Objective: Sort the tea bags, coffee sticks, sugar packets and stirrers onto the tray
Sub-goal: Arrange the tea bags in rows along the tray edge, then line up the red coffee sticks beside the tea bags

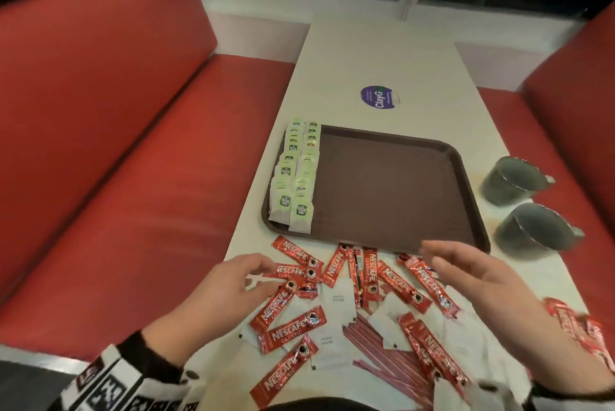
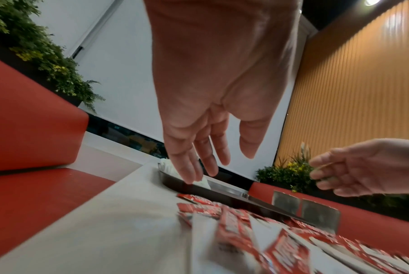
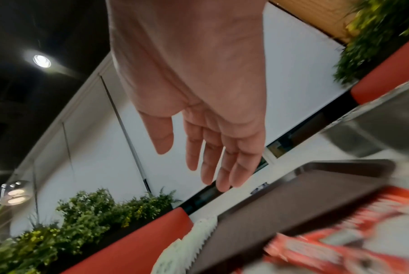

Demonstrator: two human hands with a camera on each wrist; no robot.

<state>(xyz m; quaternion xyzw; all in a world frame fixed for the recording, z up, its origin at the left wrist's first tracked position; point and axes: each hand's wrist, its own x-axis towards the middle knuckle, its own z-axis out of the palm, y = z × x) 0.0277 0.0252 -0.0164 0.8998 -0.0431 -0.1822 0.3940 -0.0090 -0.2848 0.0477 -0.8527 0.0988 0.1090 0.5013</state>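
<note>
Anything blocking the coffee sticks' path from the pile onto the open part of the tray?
Nothing visible does. The coffee sticks lie on the table against the tray's near rim; the tray floor beyond is bare, with tea bags only along its left edge. Both the left hand and the right hand hover open over the pile.

Small print on the round purple table sticker (image 1: 379,97) is too fine to read. The two grey metal cups (image 1: 512,179) are motion-blurred in the head view. Red foil coffee sticks (image 1: 579,327) by the right edge are smeared and cut off there. Thin red stirrers (image 1: 372,349) lie partly buried beneath white paper sugar packets (image 1: 334,349). In both wrist views the near litter is blurred, its lettering unreadable. The pale green tea bags (image 3: 196,239) show only as a blurred white edge.
</note>
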